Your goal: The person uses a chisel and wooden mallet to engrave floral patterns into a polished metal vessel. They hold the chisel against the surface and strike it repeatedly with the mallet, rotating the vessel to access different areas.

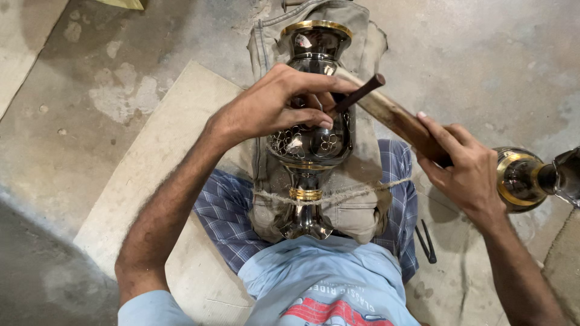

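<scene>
The left hand (275, 105) pinches a dark chisel (357, 94) against the dark, gold-banded metal vase (311, 142), while just right of it the right hand (465, 169) grips a wooden mallet (396, 121).

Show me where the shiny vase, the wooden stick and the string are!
shiny vase (311, 142), head view, on its dark engraved belly below the left hand.
wooden stick (396, 118), head view, on the pale shaft above the right hand's grip.
string (353, 193), head view, on the twine stretched beside the vase's gold band.
</scene>
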`<state>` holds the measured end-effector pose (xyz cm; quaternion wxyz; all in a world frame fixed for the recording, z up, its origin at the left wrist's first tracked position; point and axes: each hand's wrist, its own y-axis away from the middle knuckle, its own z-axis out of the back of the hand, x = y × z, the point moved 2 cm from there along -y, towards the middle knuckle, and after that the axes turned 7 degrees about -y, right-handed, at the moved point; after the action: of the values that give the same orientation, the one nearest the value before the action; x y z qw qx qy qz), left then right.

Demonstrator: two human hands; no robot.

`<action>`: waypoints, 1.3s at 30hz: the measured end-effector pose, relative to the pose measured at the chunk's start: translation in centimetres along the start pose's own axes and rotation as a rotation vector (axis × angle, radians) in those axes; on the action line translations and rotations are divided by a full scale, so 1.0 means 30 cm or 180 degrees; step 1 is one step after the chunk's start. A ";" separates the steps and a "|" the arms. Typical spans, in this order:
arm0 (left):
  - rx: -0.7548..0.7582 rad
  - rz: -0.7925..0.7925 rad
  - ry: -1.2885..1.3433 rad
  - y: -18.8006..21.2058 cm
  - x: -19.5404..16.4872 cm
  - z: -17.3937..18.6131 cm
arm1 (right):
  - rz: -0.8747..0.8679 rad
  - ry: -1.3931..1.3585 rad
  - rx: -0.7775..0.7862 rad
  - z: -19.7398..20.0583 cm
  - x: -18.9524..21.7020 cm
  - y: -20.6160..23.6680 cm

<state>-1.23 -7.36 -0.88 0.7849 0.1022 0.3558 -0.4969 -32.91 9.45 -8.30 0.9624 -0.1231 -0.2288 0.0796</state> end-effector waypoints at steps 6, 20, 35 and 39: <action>-0.0021 -0.0151 0.0038 0.004 -0.019 0.002 | 0.0130 -0.0367 -0.0688 0.039 -0.071 0.013; -0.0047 -0.0100 -0.0085 0.002 -0.041 0.005 | 0.0506 -0.0083 -0.1052 0.092 -0.054 -0.045; -0.0317 0.0252 0.0096 0.030 -0.056 -0.010 | 0.0612 -0.0310 -0.0501 0.165 0.010 -0.169; -0.0455 0.0281 0.0192 0.043 -0.066 -0.012 | 0.0899 0.0532 -0.0449 0.216 0.075 -0.219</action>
<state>-0.79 -5.13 -0.08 0.8002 0.0764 0.4089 -0.4320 -33.28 4.92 0.05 0.9462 -0.2275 -0.1336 0.1872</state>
